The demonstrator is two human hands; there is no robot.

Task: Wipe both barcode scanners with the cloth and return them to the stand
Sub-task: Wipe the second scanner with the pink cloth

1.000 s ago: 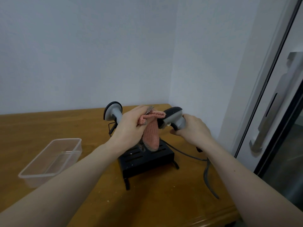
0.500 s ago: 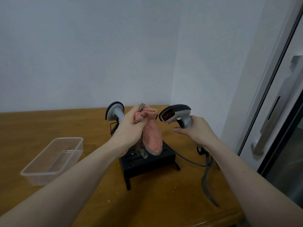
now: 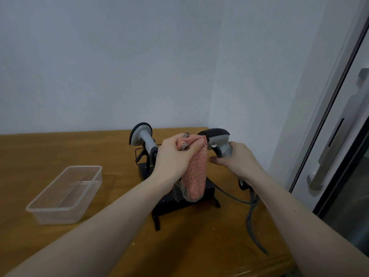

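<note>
A pink waffle-weave cloth with a checked border is gripped in the left hand, whose fingers are curled round its bunched top; the rest of the cloth hangs down below the fist. The bunched top is pressed against the front of a grey and black barcode scanner, which is held just to the right of the left hand. The handle of that scanner is clasped by the right hand, with the fingers wrapped round it and the head pointed towards the left hand. A dark cable is seen running down from below the right hand and along the wooden table.

A second barcode scanner is seated in the black stand, just behind and to the left of the left hand, its round head raised and turned away. The stand itself lies beneath both hands, partly hidden by the hanging cloth. A clear plastic container is set on the table well to the left of the left forearm.
</note>
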